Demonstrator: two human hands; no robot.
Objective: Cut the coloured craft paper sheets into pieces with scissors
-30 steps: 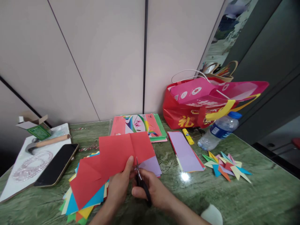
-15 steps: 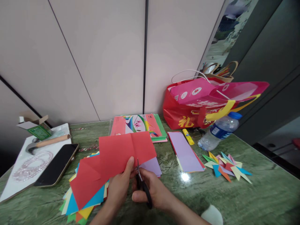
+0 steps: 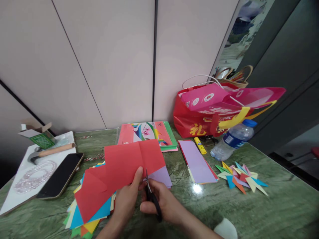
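Observation:
My left hand (image 3: 128,196) pinches the lower edge of a creased red sheet of paper (image 3: 124,161), thumb on top. In my right hand (image 3: 161,200) is a pair of black-handled scissors (image 3: 152,197). The blades point away from me at the sheet's lower edge, close to my left thumb; whether they are parted is hard to see. Behind the sheet's right side, purple paper (image 3: 161,176) shows on the table. A fanned pile of coloured paper (image 3: 103,210), with red on top, lies to the left, partly under the raised sheet.
Right of my hands lie purple paper strips (image 3: 196,162), a yellow glue stick (image 3: 200,145), a water bottle (image 3: 234,139) and a folded paper star (image 3: 241,176). A red bag (image 3: 194,116) stands behind. At left are a phone (image 3: 61,176), a sickle (image 3: 52,151) and a small box (image 3: 41,137).
The red sheet has shifted very slightly to the left. Both hands keep their grip, and the scissors stay in nearly the same place.

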